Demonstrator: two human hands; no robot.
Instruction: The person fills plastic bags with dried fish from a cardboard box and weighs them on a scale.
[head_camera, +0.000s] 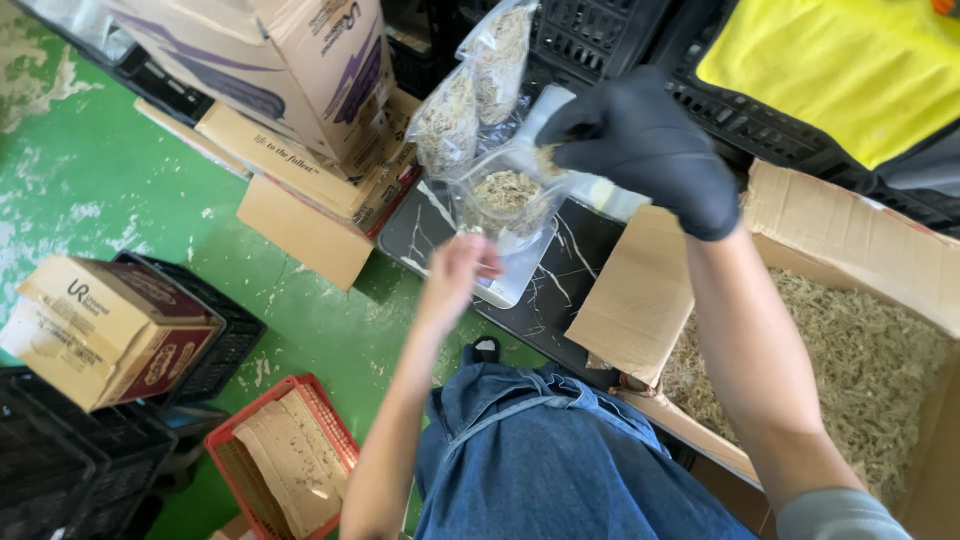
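Filling a clear pouch (505, 195) over the white scale tray (515, 275).
We judge it light, limp, slippery: left hand (462, 268) pinches its lower edge; gloved right hand (640, 140), fingers bunched on dried shreds, sits above its mouth.

bag (505, 195) above scale (520, 265), open box (850, 260) right, crate (285, 455) left

Worn green painted floor (130, 190), white patches where paint is scuffed off. Red plastic crate (283, 455) lined with speckled cardboard set on it near bottom edge. Black plastic crate (225, 350) seen beside that, brown printed cardboard box (100, 325) tipped against it. Stack of flattened brown cardboard boxes (300, 190) laid further back. Dark marble-pattern tray (570, 270) placed in middle, big open cardboard box of pale dried shreds (850, 350) parked at right.
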